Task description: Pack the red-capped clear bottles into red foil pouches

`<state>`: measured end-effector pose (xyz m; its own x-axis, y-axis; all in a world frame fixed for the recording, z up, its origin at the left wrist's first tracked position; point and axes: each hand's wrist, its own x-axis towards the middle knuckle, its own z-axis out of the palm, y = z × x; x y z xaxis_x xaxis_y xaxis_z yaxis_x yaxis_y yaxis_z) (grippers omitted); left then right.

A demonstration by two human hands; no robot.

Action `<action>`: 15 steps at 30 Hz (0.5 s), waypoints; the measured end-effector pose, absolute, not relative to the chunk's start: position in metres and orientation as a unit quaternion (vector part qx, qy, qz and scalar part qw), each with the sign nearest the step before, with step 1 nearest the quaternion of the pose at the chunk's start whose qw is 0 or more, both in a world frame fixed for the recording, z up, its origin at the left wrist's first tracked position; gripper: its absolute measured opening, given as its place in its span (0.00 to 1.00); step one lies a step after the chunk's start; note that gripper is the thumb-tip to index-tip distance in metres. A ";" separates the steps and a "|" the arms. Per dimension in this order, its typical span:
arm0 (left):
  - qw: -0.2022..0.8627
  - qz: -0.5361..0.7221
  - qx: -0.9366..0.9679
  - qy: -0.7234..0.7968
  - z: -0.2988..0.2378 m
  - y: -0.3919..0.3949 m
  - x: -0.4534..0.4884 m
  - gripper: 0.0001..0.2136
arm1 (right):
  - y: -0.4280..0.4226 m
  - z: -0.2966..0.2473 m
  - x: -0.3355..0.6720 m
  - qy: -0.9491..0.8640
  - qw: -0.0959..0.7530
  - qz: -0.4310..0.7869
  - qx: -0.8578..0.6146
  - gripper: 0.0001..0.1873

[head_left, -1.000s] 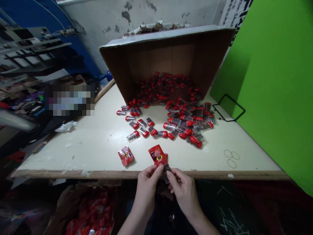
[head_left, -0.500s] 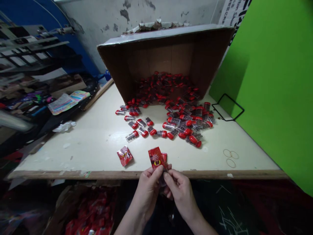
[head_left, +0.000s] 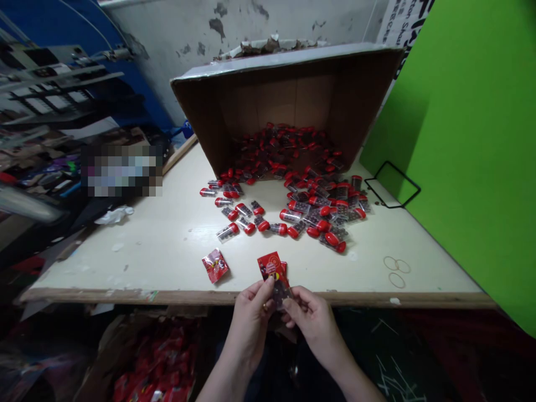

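Just over the table's front edge, both hands hold one small red printed packet [head_left: 269, 261]. Below its red top is a clear part [head_left: 280, 293] with dark contents. My left hand [head_left: 254, 306] is closed on the packet's left side, thumb lying on the front. With thumb and fingers pinched, my right hand [head_left: 307, 310] grips the clear part's lower right. A bit of another red piece shows behind the packet; I cannot tell what it is. Left of my hands, a second red packet [head_left: 215, 266] lies flat on the table.
Clear tubes with red caps and dark beads [head_left: 330, 209] lie spread before a tipped cardboard box [head_left: 201, 120] holding more. Rubber bands [head_left: 396, 271] and a black wire frame [head_left: 391, 184] are at right, by a green panel [head_left: 469, 139]. Red packets [head_left: 157, 363] fill a container below the table.
My hands have moved slightly apart, and more of the packet's clear part shows between them. My left thumb is a little higher on the packet's front. The view has shifted slightly.
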<state>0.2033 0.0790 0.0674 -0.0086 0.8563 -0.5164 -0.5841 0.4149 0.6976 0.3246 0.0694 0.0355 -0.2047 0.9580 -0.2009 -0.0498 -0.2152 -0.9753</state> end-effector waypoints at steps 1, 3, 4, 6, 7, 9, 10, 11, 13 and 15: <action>0.687 0.523 0.141 0.484 0.067 0.080 0.203 0.08 | 0.069 0.035 0.325 -0.474 0.408 0.623 -0.469 0.14; 0.681 0.528 0.140 0.488 0.066 0.079 0.203 0.09 | 0.067 0.035 0.326 -0.478 0.406 0.624 -0.465 0.13; 0.681 0.527 0.140 0.489 0.065 0.078 0.204 0.09 | 0.067 0.034 0.325 -0.480 0.408 0.619 -0.469 0.13; 0.686 0.521 0.140 0.488 0.063 0.075 0.207 0.10 | 0.067 0.033 0.325 -0.481 0.413 0.609 -0.477 0.13; 0.691 0.516 0.139 0.486 0.062 0.074 0.209 0.10 | 0.067 0.032 0.324 -0.480 0.417 0.607 -0.477 0.13; 0.701 0.511 0.133 0.480 0.061 0.071 0.212 0.10 | 0.068 0.030 0.324 -0.474 0.422 0.608 -0.477 0.13; 0.702 0.513 0.128 0.478 0.061 0.071 0.212 0.10 | 0.069 0.029 0.323 -0.472 0.422 0.610 -0.476 0.13; 0.701 0.515 0.123 0.478 0.061 0.070 0.212 0.10 | 0.069 0.028 0.323 -0.472 0.420 0.613 -0.474 0.13; 0.700 0.517 0.121 0.478 0.062 0.071 0.212 0.10 | 0.071 0.028 0.325 -0.478 0.413 0.612 -0.475 0.13; 0.699 0.518 0.127 0.477 0.064 0.071 0.212 0.10 | 0.072 0.028 0.327 -0.503 0.409 0.585 -0.487 0.13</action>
<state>0.2121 0.0706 0.0641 0.0091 0.8452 -0.5344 -0.6029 0.4309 0.6714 0.3273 0.0721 0.0278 -0.1906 0.9690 -0.1571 0.0115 -0.1578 -0.9874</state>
